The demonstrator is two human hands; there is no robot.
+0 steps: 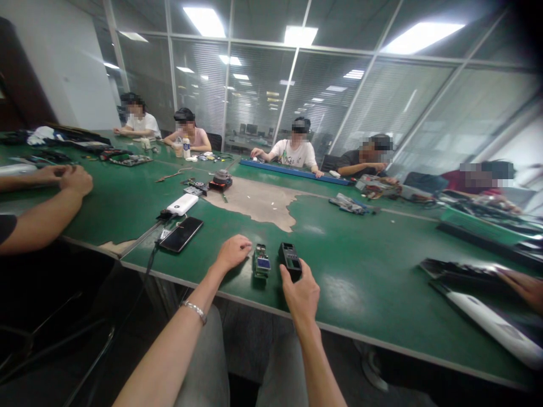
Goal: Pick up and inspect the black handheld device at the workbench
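Currently right hand (302, 291) grips black rectangular plastic housing (290, 259), lower centre of frame; left hand (232, 252), fingers curled narrow, sits just beside green blue-screened circuit board (261, 263).

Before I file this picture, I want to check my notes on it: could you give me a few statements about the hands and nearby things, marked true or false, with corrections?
1. The right hand grips a black housing. True.
2. A circuit board lies between the left hand and the black housing. True.
3. A bracelet circles the right wrist. False: it is on the left wrist.
4. A white device lies beyond the black phone. True.
5. The black phone lies to the right of the right hand. False: it lies to the left of the left hand.
6. The tabletop is mostly red. False: it is mostly green.
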